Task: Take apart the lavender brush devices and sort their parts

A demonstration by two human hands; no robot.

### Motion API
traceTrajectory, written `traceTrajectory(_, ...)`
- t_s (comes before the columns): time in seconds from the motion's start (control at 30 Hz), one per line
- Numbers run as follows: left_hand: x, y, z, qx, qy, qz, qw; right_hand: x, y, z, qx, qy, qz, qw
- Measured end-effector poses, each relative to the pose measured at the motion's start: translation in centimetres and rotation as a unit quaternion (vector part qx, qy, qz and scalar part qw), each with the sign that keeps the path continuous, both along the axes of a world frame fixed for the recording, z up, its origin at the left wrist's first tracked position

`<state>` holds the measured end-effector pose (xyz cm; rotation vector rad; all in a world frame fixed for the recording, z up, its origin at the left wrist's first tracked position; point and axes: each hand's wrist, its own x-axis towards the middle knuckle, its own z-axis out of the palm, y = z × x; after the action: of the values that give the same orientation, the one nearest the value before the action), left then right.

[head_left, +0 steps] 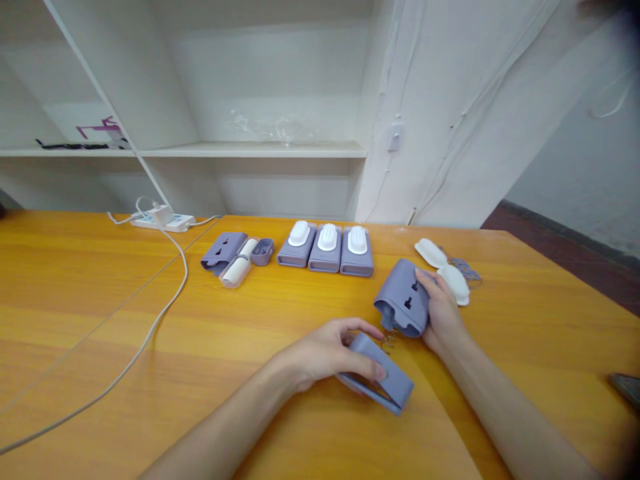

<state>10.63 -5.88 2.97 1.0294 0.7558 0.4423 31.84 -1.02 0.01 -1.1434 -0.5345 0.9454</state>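
Note:
My left hand grips a grey-purple plastic housing, thumb on its upper face and fingers behind. It tilts over the tabletop, and a dark slot shows along its near side. In my right hand is a hollow grey-purple plastic casing, its open, notched end facing me and two dark keyhole-like cutouts on its side. Small thin metal bits, too fine to make out, show between the two parts. Just beyond my right hand lie white oval shells.
Three purple holders with white oval tops stand in a row at the back. Left of them lie another slotted casing, a white cylinder and a small purple cup. A white cable runs from a power strip across the left side.

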Motion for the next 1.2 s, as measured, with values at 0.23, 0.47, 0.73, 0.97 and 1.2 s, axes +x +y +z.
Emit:
traceTrajectory(0.23,-4.3,3.4,0.6,0.068,-0.002,-0.008,0.998,2.1,0.7,-0.8,0.063,0.024,-0.063,0.996)
traceTrajectory(0.47,-9.3,5.9,0.1,0.061,-0.051,0.104,0.991,2.1,0.5,-0.6,0.05,0.048,-0.066,0.995)
traceTrajectory(0.73,-10.9,6.6,0.0,0.042,-0.184,0.198,0.962,1.0,-0.3,-1.2,-0.017,-0.12,-0.029,0.992)
traceTrajectory(0.97,-9.2,6.3,0.0,0.077,-0.212,0.173,0.959,-1.3,-1.6,-1.1,-0.056,-0.487,-0.014,0.871)
traceTrajectory(1.2,-5.1,4.4,1.0,0.224,-0.065,0.199,0.952,-2.1,-1.2,-1.9,-0.045,-0.609,-0.003,0.792)
